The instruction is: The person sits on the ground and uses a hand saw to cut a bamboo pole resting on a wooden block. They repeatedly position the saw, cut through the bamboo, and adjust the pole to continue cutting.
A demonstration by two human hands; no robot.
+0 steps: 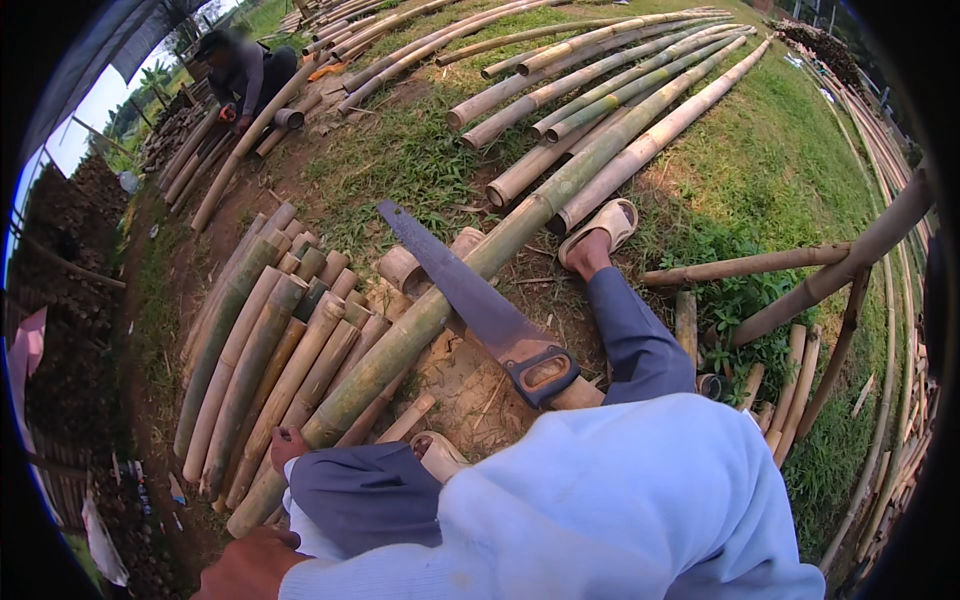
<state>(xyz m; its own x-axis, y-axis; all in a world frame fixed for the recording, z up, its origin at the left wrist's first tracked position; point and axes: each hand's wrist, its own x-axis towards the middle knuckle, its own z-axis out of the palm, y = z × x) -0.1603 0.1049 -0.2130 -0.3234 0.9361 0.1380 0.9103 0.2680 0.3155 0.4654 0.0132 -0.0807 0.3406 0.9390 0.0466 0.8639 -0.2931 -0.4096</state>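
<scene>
A long green bamboo pole [385, 352] runs diagonally from the lower left to the far stack. My left hand [288, 446] has its fingers curled against this pole near its lower end, beside my left knee. At the bottom left edge, my right hand [248, 570] reaches across my body, near the pole's cut end; its fingers are mostly hidden. A handsaw [465, 300] with a dark grip lies across the pole, and no hand is on it. Beneath them, a thick bamboo piece [402, 268] lies crosswise under the pole.
Cut bamboo lengths [255, 350] are piled to the left. Long bamboo poles [610, 85] lie on the grass ahead. A person [245, 80] crouches at the far left beside more bamboo. To the right stands a bamboo frame [800, 290]. My right foot wears a beige clog [612, 222].
</scene>
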